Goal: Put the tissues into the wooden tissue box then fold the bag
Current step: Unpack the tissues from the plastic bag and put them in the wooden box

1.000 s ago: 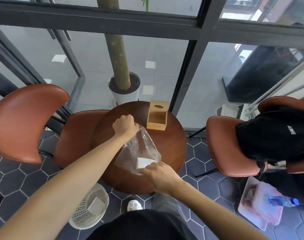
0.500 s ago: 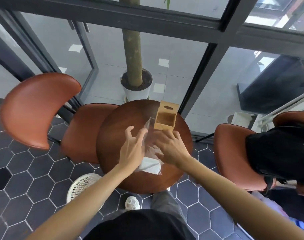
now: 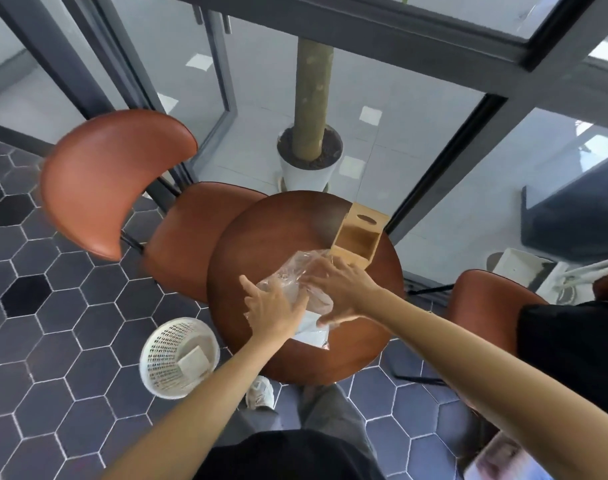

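A: Fingers?
B: Left hand (image 3: 278, 311) spread flat on bag (image 3: 295, 277), pinning it; right hand (image 3: 344, 289) fingers splayed, apparently working its mouth.
A: Tissues (image 3: 311, 329)?
B: Inside bag, bench (image 3: 261, 244) centre, nearer than wooden tissue box (image 3: 358, 237), open side facing.

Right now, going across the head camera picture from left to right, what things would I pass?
Brown chair → white basket → left hand → right hand → black bag.
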